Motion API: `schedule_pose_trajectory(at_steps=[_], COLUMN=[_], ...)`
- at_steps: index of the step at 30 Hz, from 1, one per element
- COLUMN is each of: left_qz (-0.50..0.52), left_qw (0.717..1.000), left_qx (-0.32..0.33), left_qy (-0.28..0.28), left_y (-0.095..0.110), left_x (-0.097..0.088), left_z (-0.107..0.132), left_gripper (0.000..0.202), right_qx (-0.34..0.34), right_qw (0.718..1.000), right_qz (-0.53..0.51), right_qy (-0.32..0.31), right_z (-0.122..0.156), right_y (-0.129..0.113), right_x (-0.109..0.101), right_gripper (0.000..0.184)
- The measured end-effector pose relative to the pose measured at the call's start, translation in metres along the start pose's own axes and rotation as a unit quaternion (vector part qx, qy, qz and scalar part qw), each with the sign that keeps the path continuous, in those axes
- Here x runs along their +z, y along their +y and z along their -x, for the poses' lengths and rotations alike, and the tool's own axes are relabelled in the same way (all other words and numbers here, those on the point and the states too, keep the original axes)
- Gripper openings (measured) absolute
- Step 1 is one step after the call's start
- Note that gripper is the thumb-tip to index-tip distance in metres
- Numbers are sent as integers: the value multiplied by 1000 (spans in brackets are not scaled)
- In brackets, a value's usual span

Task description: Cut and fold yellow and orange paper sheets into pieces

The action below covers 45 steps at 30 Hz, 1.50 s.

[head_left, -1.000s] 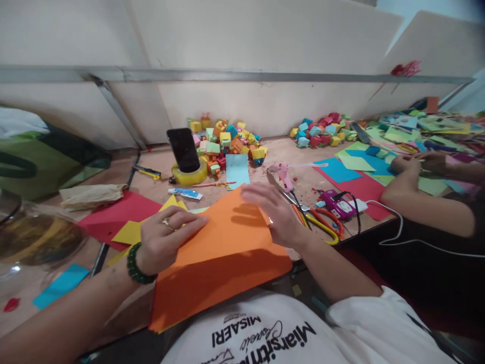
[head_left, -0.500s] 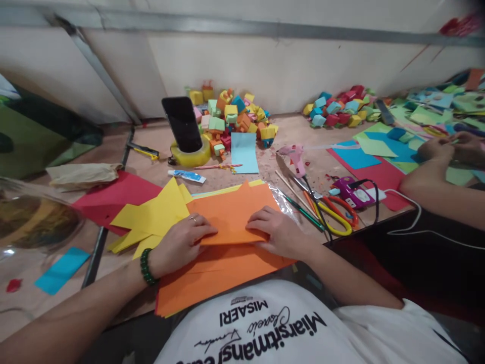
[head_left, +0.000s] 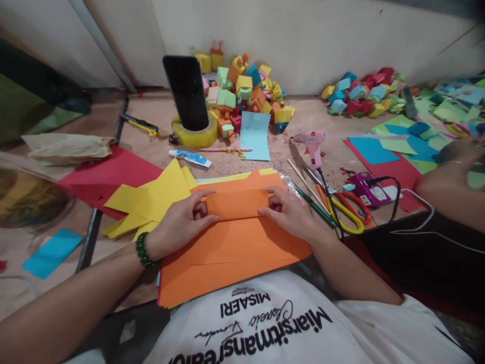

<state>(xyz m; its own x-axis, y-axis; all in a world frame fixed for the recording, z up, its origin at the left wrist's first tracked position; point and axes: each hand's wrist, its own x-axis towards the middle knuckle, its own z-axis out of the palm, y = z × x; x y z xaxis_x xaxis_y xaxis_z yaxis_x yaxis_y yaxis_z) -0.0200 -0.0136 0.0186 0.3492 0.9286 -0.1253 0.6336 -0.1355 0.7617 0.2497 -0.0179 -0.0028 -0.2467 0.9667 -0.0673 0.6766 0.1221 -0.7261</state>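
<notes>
A folded orange paper strip (head_left: 237, 203) lies on a stack of orange sheets (head_left: 231, 258) at the table's near edge. My left hand (head_left: 182, 225), with a green bead bracelet on the wrist, pinches the strip's left end. The strip's right end is pinched by my right hand (head_left: 291, 215). Both hands have their fingers curled onto the paper. Yellow sheets (head_left: 151, 199) fan out to the left of the orange stack.
A phone (head_left: 186, 91) stands in a yellow tape roll (head_left: 195, 136) behind, by a heap of coloured paper cubes (head_left: 242, 93). Scissors (head_left: 343, 212), a pink glue gun (head_left: 312, 144), a glue tube (head_left: 189, 157) and a light blue sheet (head_left: 255, 135) lie near. Another person's arm (head_left: 450, 182) rests at right.
The view has tilted down. My hands drew closer together and now pinch a narrower folded orange strip, where earlier they pressed a larger orange sheet flat.
</notes>
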Motion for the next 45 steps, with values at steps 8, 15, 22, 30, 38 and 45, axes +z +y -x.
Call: schedule_pose_trajectory(at_steps=[8, 15, 22, 30, 38, 45], left_qz=[64, 28, -24, -41, -60, -59], left_qw=[998, 999, 999, 999, 998, 998], left_qx=[-24, -22, -5, -10, -10, -10], left_qy=[9, 28, 25, 15, 8, 2], left_y=[-2, -3, 2, 4, 1, 1], left_x=[4, 7, 6, 4, 4, 4], left_z=[-4, -4, 0, 0, -2, -2], left_gripper=[75, 77, 74, 75, 76, 76], right_qx=[9, 3, 19, 22, 23, 20], right_qw=[1000, 1000, 1000, 999, 998, 998], right_qz=[15, 11, 8, 24, 25, 39], right_qy=[9, 17, 24, 27, 45, 53], right_z=[1, 1, 1, -1, -2, -1], right_y=[-4, -4, -4, -11, -7, -8], right_x=[-4, -4, 0, -3, -2, -2], right_gripper=[48, 50, 54, 53, 53, 52])
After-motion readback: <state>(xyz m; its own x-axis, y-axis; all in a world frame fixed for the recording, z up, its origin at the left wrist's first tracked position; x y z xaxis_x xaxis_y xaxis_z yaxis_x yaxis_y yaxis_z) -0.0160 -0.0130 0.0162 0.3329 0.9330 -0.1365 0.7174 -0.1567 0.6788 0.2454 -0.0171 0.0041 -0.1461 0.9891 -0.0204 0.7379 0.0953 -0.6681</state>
